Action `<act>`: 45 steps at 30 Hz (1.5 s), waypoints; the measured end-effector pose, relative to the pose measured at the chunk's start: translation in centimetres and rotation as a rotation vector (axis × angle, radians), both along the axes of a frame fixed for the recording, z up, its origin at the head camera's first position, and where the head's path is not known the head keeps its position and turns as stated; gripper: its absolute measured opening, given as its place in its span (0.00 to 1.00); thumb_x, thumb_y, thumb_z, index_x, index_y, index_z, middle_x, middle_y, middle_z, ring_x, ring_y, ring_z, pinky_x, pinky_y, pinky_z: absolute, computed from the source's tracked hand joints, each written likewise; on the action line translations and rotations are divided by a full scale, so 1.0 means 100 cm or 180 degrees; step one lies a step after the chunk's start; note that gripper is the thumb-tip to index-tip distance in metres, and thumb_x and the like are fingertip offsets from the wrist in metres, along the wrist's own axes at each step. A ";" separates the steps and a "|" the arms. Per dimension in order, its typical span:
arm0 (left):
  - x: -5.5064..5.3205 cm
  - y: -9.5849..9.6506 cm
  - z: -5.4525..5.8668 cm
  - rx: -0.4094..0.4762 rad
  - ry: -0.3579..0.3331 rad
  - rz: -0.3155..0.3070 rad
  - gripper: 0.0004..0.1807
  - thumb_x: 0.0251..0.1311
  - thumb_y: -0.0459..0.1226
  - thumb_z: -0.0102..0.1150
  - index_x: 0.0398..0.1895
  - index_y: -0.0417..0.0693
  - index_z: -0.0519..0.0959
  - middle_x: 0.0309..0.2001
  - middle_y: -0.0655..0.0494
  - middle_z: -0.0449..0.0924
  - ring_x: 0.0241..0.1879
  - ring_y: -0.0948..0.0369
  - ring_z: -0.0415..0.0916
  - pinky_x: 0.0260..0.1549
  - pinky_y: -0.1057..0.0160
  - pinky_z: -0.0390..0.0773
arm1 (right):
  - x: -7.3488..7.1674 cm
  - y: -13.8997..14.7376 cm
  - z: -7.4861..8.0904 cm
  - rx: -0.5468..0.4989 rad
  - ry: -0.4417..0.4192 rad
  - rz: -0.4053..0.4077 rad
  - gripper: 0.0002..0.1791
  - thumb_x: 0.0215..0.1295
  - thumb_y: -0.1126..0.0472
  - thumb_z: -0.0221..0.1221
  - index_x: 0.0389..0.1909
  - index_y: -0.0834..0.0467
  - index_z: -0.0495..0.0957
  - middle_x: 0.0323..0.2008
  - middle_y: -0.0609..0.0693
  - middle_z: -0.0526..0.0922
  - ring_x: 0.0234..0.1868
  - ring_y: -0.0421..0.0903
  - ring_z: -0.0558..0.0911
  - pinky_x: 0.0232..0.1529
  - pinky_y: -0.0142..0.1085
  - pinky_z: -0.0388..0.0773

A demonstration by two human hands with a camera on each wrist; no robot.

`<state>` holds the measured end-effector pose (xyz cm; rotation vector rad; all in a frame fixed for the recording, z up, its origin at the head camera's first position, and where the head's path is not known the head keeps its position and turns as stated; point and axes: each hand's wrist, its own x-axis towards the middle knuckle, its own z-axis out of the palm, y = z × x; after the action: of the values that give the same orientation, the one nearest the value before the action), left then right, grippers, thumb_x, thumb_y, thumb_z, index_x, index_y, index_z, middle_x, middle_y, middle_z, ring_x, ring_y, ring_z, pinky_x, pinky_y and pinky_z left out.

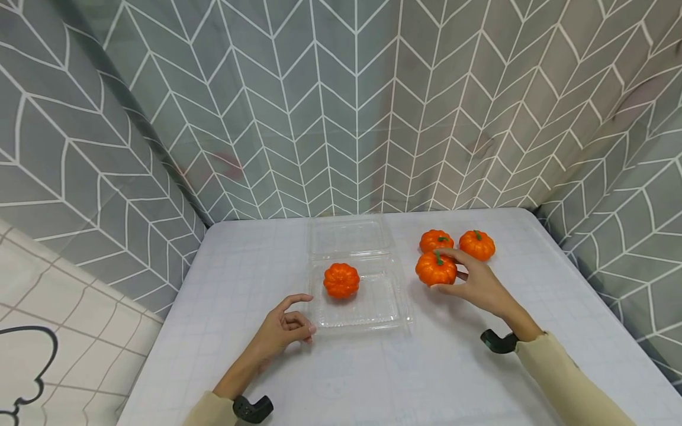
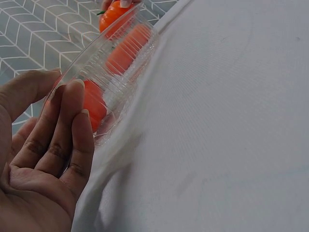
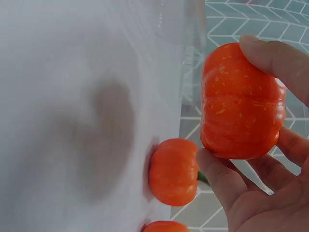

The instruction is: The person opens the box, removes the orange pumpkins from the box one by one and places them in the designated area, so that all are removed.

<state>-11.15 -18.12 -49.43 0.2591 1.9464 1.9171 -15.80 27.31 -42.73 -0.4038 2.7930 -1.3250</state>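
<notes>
My right hand [image 1: 476,285] grips a small orange pumpkin [image 1: 434,271] with a green stem, thumb on one side and fingertips on the other. In the right wrist view this held pumpkin [image 3: 241,104] is off the white table. A clear plastic clamshell container [image 1: 380,302] lies with its lid [image 1: 348,236] laid back, away from me. One orange pumpkin [image 1: 341,280] sits in its base, toward the left. My left hand [image 1: 285,325] is beside the base's left edge, index finger stretched and the other fingers loosely bent. Its fingertips are right at the rim [image 2: 89,50] in the left wrist view.
Two more orange pumpkins stand at the back right of the table: a left one [image 1: 434,239] just behind the held one, and a right one [image 1: 477,245]. Chevron-patterned curtains [image 1: 351,118] enclose the white table [image 1: 240,260] at the back and sides.
</notes>
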 end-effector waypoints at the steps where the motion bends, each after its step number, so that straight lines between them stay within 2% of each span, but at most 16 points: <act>1: 0.000 0.000 0.000 0.0007 0.0003 0.0002 0.41 0.61 0.34 0.73 0.75 0.44 0.62 0.35 0.46 0.83 0.32 0.53 0.84 0.41 0.55 0.86 | 0.001 0.002 -0.001 0.0011 -0.0015 -0.0014 0.44 0.56 0.52 0.78 0.71 0.59 0.69 0.71 0.61 0.68 0.67 0.62 0.73 0.62 0.53 0.75; 9: 0.001 -0.001 0.001 0.0095 -0.0003 -0.0020 0.42 0.61 0.34 0.73 0.75 0.42 0.62 0.36 0.46 0.82 0.33 0.53 0.84 0.41 0.53 0.87 | 0.004 0.015 -0.009 0.0022 -0.0149 -0.0136 0.46 0.59 0.49 0.76 0.73 0.61 0.66 0.72 0.61 0.67 0.70 0.63 0.70 0.63 0.55 0.73; 17: 0.002 0.000 0.003 0.0078 -0.0023 -0.0019 0.41 0.61 0.34 0.73 0.75 0.42 0.62 0.36 0.46 0.82 0.33 0.53 0.84 0.41 0.54 0.87 | 0.003 0.024 -0.019 0.0008 -0.0213 -0.0259 0.46 0.59 0.47 0.75 0.73 0.58 0.67 0.73 0.62 0.66 0.69 0.64 0.70 0.64 0.57 0.72; 24: 0.001 0.000 0.002 0.0032 -0.0039 -0.0007 0.42 0.60 0.34 0.74 0.75 0.43 0.62 0.36 0.45 0.82 0.33 0.52 0.84 0.41 0.54 0.86 | 0.003 0.030 -0.024 -0.0039 -0.0260 -0.0302 0.47 0.59 0.49 0.76 0.75 0.60 0.64 0.74 0.62 0.65 0.70 0.64 0.69 0.65 0.56 0.70; 33: 0.000 -0.001 0.000 0.0033 -0.0007 -0.0013 0.41 0.61 0.34 0.73 0.75 0.43 0.62 0.35 0.46 0.83 0.33 0.52 0.84 0.41 0.54 0.87 | 0.000 0.033 -0.034 0.0116 -0.0433 -0.0398 0.47 0.59 0.47 0.75 0.75 0.57 0.64 0.73 0.66 0.63 0.69 0.67 0.68 0.66 0.62 0.69; 45: 0.001 -0.001 0.001 0.0052 -0.0014 -0.0016 0.41 0.61 0.34 0.73 0.75 0.43 0.62 0.36 0.46 0.83 0.33 0.53 0.84 0.42 0.54 0.86 | -0.002 0.033 -0.041 0.0131 -0.0481 -0.0373 0.47 0.60 0.49 0.75 0.75 0.59 0.63 0.73 0.67 0.62 0.69 0.68 0.66 0.66 0.63 0.67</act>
<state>-11.06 -18.22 -49.37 0.2641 1.9263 1.9294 -16.01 30.58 -46.80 -0.1340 2.7499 -1.2581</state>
